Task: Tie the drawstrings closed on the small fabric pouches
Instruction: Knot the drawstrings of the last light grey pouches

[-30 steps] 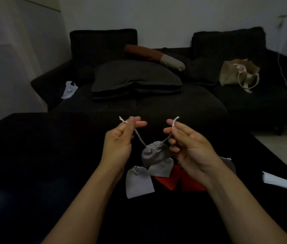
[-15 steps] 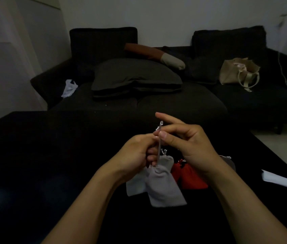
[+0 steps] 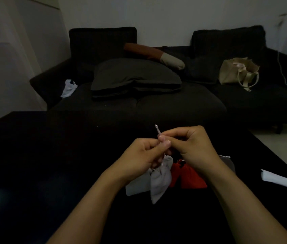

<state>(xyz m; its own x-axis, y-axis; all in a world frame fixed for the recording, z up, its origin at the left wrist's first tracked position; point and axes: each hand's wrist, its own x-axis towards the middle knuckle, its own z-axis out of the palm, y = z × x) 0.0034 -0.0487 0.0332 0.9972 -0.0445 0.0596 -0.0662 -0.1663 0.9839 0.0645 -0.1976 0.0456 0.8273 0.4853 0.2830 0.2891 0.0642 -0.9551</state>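
Left hand (image 3: 139, 154) and right hand (image 3: 192, 147) meet, fingers (image 3: 164, 143) curled, pinching the drawstring (image 3: 157, 130). Grey pouch (image 3: 160, 182) hangs below. No legible writing.

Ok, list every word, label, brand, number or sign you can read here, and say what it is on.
None: no readable text anywhere in this dim view.
Grey pouch held by the hands: plain fabric.
Red pouches: no print visible.
Beige tote bag on the sofa: no print visible.
White paper at the right edge: too dim and small to show any writing.
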